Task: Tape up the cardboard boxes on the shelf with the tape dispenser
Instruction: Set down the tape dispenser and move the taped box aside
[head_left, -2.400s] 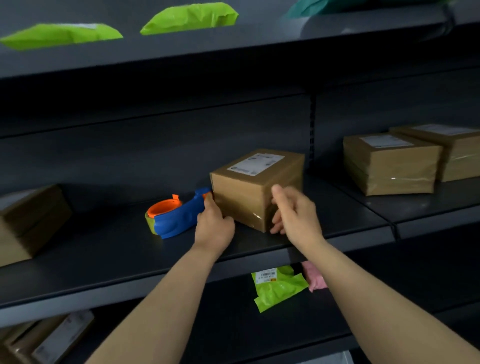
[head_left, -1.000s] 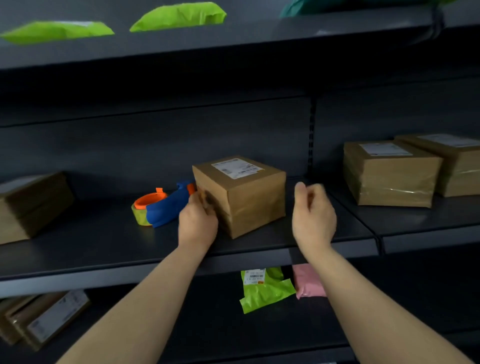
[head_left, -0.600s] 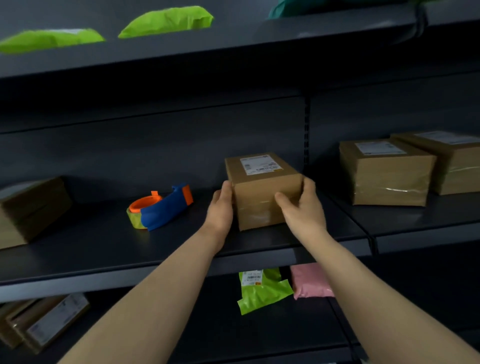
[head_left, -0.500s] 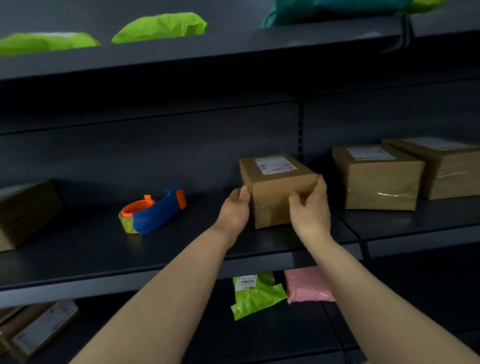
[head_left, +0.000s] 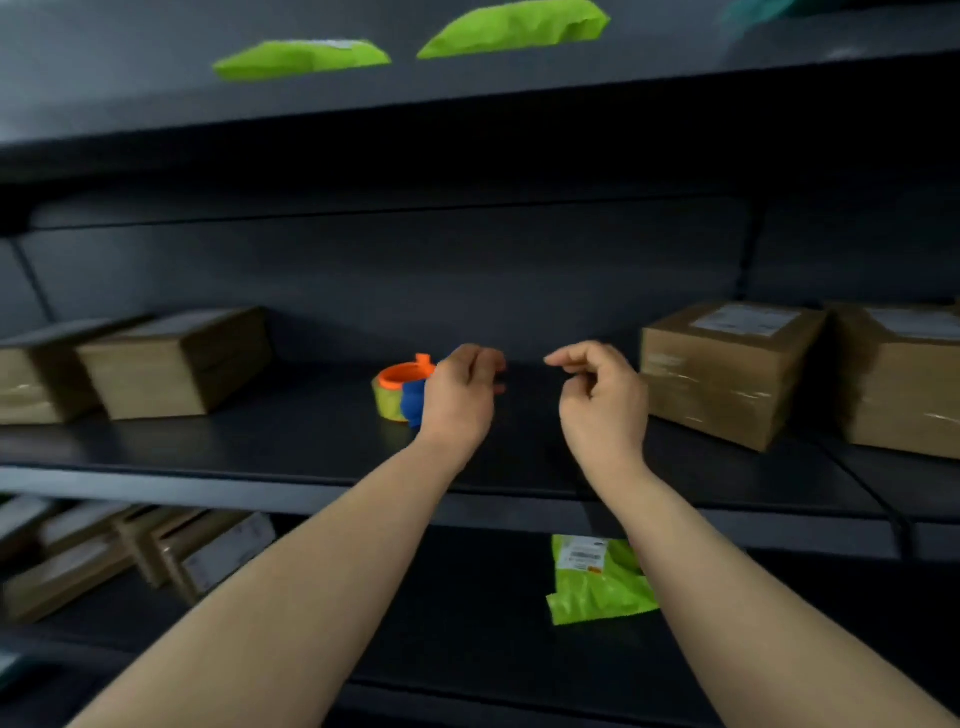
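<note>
The tape dispenser (head_left: 400, 389), orange and blue with a yellowish roll, lies mid-shelf. My left hand (head_left: 460, 397) is right in front of its blue handle and hides it; the fingers are curled, and whether they grip the handle cannot be seen. To its right my right hand (head_left: 602, 400) hangs above the shelf with loosely curled fingers and holds nothing. A labelled cardboard box (head_left: 727, 374) with shiny tape round it stands right of that hand, with another box (head_left: 904, 384) beside it. Two more boxes (head_left: 176, 364) (head_left: 26, 384) stand at the left.
The dark shelf (head_left: 311, 457) has bare surface around my hands. Two green mailer bags (head_left: 301, 57) (head_left: 514, 26) lie on the shelf above. Below, a green bag (head_left: 597, 582) lies at the right and several flat boxes (head_left: 130, 551) at the left.
Both hands have let go of the labelled box, which now stands at the right beside the others. My left hand has moved to the tape dispenser, and the view has swung left.
</note>
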